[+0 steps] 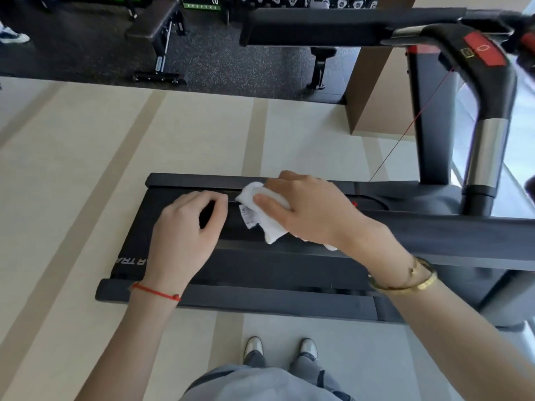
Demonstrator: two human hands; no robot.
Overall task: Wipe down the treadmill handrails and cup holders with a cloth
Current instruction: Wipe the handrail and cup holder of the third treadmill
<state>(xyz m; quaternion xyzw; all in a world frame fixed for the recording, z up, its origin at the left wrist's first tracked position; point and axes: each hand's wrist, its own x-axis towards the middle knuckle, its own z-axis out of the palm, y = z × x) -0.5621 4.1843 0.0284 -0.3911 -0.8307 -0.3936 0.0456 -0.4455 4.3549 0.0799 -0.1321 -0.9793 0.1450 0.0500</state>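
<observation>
I stand beside a black treadmill (260, 302) and look down across it. Its near handrail (451, 235), a dark grey bar, runs in from the right edge to my hands. My right hand (307, 209) grips a crumpled white cloth (269, 224) with a small label and holds it against the top of that rail. Just left of the cloth, my left hand (185, 230) has its fingers and thumb curled round the rail's end. The far handrail (318, 27) crosses the top of the view. No cup holder is in view.
A curved black and silver upright (486, 146) with a red stop button (483, 50) and a thin red safety cord (411, 123) rises at the right. Weight benches (156, 33) and a dumbbell rack stand on dark rubber flooring beyond. My shoes (280, 347) are on pale floor.
</observation>
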